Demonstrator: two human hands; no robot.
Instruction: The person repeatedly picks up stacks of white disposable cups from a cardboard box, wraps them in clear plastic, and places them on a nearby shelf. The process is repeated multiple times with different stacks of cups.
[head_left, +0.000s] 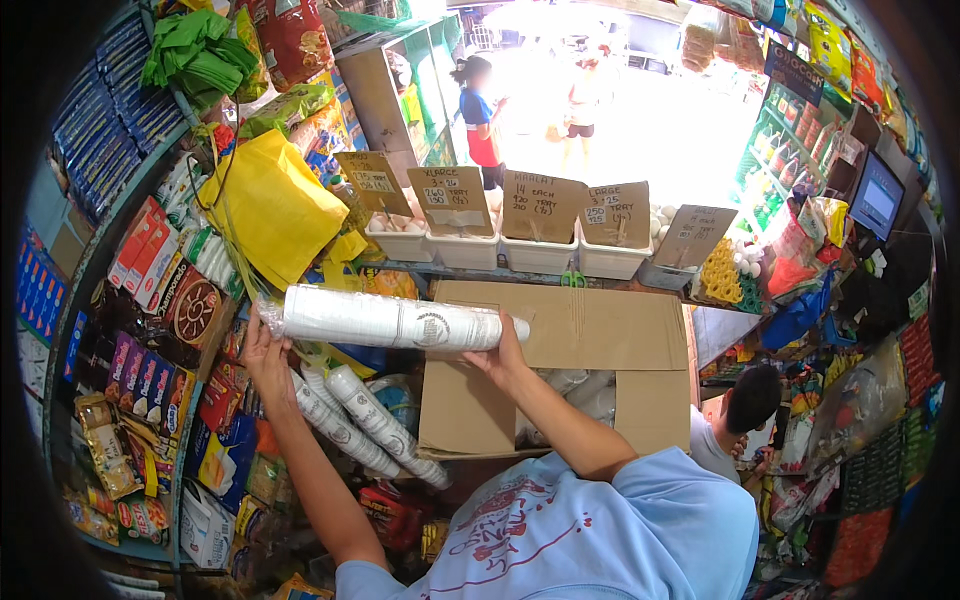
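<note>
A long stack of white disposable cups (375, 319) in a clear plastic sleeve lies level across both my hands, above a cardboard box. My right hand (496, 349) grips its right end from below. At its left end, my left hand (268, 349) is raised by the bunched plastic; whether the fingers close on it is hard to tell. Below hang more sleeved cup stacks (386, 424), side by side and slanted. The open cardboard box (555, 322) holds further plastic-wrapped items (581, 394), partly hidden by my right forearm.
White tubs of eggs (465, 251) with handwritten cardboard signs line the counter beyond the box, with green-handled scissors (574, 280) near them. Packed grocery shelves (187, 300) curve along the left. A person (739, 420) is low at the right; two people stand outside.
</note>
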